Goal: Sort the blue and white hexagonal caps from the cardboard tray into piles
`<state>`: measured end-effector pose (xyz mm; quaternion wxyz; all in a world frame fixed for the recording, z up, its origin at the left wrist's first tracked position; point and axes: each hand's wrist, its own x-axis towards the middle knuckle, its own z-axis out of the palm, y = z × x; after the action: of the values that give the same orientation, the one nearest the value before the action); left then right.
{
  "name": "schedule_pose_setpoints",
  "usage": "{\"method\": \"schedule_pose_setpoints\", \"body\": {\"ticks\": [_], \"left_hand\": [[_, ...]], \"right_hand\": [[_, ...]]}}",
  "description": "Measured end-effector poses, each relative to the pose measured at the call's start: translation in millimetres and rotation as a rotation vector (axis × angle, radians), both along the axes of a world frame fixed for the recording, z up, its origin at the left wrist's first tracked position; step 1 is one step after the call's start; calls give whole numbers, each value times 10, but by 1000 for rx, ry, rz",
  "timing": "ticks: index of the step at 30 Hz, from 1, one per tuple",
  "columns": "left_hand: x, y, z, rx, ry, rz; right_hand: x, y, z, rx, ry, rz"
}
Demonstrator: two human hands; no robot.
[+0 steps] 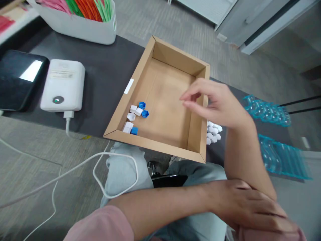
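My right hand (215,105) hovers over the right side of an open cardboard box (160,147), with thumb and fingertips pinched together and pointing left. Whether anything sits in the pinch is too small to see. In the box's near left corner lie several small white and blue hexagonal pieces (135,115). A pile of white hexagonal pieces (213,132) lies on the dark table (105,77) just right of the box, below my right wrist. My left hand (250,207) lies low in view, its fingers curled round my right arm near the elbow.
A white power bank (62,85) with a white cable (100,167) and a dark tablet (17,80) sit at the left. A white bin of coloured strips (82,23) stands at the back left. Blue plastic trays (281,155) lie at the right. A black phone (170,180) rests on my lap.
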<state>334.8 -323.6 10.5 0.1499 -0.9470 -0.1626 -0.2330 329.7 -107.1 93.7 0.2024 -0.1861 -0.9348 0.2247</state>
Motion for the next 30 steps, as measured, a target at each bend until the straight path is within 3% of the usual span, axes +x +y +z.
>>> {"method": "schedule_pose_setpoints", "body": {"ticks": [2, 5, 7, 10, 13, 21, 27, 30], "left_hand": [[55, -24, -88, -119, -274, 14], [130, -34, -196, -158, -538, 64], [138, -25, -216, -134, -607, 91], [99, -13, -181, -160, -550, 83], [45, -10, -125, -230, -450, 54], [-37, -16, -105, -229, -440, 0], [5, -13, -145, -179, -505, 36], [12, -13, -161, -176, -475, 33]], "right_hand": [[-386, -132, 86, 29, -155, 202], [-848, -292, 51, 94, -321, 343], [-1039, -369, -27, 117, -386, 419], [-1160, -425, -116, 124, -452, 497], [-1148, -398, -123, 135, -480, 479], [-975, -229, -22, 166, -468, 256], [-1041, -263, -215, 104, -379, 328], [-1016, -241, -262, 95, -419, 250]]}}
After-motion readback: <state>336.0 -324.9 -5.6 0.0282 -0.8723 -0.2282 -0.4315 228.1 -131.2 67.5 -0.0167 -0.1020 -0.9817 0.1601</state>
